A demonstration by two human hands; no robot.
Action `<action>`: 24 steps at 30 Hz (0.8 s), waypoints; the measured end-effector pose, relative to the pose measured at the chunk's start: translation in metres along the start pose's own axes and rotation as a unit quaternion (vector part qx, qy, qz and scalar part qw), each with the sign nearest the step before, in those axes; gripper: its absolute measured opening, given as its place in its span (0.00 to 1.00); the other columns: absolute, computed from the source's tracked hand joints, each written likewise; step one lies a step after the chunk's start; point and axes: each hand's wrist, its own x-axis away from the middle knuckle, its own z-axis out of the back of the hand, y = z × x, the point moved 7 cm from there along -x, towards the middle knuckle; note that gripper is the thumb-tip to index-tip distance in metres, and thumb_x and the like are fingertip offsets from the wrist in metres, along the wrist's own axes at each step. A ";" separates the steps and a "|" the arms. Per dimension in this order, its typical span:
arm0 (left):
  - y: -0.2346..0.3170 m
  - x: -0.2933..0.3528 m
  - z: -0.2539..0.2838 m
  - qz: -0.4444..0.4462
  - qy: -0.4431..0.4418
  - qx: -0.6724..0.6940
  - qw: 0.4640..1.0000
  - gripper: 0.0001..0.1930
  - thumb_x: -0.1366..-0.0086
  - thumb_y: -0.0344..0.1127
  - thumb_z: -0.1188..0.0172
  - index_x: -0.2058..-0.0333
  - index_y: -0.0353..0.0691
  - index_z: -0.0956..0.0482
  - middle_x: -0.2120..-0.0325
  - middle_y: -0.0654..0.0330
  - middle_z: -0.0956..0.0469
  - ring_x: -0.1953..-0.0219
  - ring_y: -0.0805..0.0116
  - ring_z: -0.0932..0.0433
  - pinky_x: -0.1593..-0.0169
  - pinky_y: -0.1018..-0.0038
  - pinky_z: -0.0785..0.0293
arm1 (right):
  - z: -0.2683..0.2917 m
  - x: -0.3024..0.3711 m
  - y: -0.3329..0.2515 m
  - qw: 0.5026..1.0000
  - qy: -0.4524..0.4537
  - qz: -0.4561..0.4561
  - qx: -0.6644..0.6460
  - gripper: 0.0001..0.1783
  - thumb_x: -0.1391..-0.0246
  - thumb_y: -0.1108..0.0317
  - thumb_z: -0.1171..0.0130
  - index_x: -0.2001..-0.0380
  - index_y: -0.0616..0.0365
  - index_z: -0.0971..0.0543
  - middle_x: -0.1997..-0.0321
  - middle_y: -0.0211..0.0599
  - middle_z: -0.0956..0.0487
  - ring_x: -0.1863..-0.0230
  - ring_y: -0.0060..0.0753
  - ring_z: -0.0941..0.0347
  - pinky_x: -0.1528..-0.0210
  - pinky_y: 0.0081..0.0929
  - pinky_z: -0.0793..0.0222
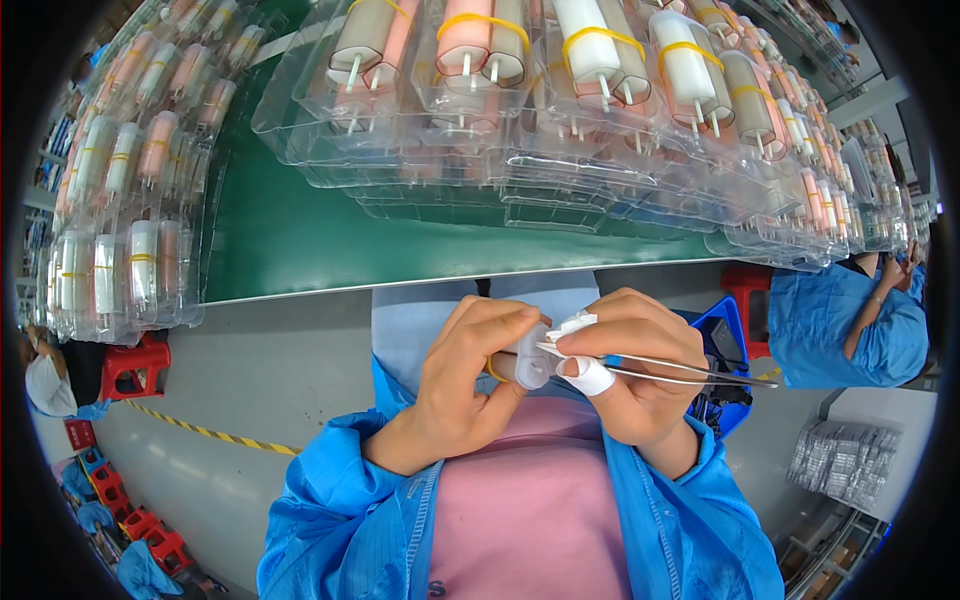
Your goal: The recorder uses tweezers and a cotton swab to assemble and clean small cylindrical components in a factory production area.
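Above my lap, in front of the green table's edge, my left hand point(455, 380) is closed around a pair of tubes point(530, 362). They show a whitish, translucent end face and a bit of yellow band. My right hand point(640, 360) grips metal tweezers point(675, 372), whose tips point left and reach the tubes' end. White wrapping point(592, 376) covers my right thumb, and more white wrapping point(572, 325) is on a finger. Whether the tweezers pinch anything is too small to tell.
Clear plastic trays point(400, 170) of banded white, pink and grey tubes are stacked on the green table point(300, 240). More trays point(120, 230) stand at left. A blue bin point(735, 340) with dark items and red stools point(135, 365) surround me. A co-worker point(840, 320) sits at right.
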 end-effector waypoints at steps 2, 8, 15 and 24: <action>-0.001 0.001 0.000 0.010 0.004 0.012 1.000 0.29 0.57 0.16 0.39 0.52 0.34 0.32 0.60 0.49 0.25 0.63 0.56 0.26 0.62 0.68 0.31 | 0.001 0.002 0.001 1.000 0.014 -0.008 -0.011 0.09 0.62 0.75 0.34 0.72 0.59 0.19 0.73 0.37 0.20 0.74 0.35 0.23 0.73 0.24 0.29; 0.000 0.000 0.000 -0.010 0.003 -0.001 1.000 0.30 0.59 0.15 0.42 0.52 0.34 0.32 0.60 0.49 0.25 0.63 0.55 0.26 0.62 0.68 0.31 | 0.000 0.003 0.004 0.999 0.027 -0.016 -0.022 0.08 0.61 0.75 0.34 0.72 0.60 0.19 0.73 0.38 0.20 0.74 0.35 0.22 0.73 0.23 0.29; 0.005 -0.002 0.002 -0.049 -0.003 -0.048 0.998 0.32 0.63 0.14 0.43 0.52 0.34 0.30 0.60 0.49 0.26 0.65 0.54 0.27 0.63 0.67 0.31 | 0.001 0.004 0.004 0.999 0.026 -0.017 -0.023 0.07 0.60 0.75 0.35 0.72 0.61 0.20 0.74 0.38 0.19 0.74 0.34 0.22 0.73 0.23 0.29; 0.012 -0.004 0.003 -0.091 -0.026 -0.148 0.984 0.30 0.57 0.16 0.40 0.50 0.35 0.32 0.61 0.48 0.25 0.65 0.55 0.26 0.63 0.68 0.30 | 0.000 0.002 0.003 0.999 0.021 -0.024 -0.026 0.06 0.59 0.77 0.37 0.73 0.62 0.20 0.75 0.40 0.20 0.74 0.33 0.23 0.73 0.22 0.30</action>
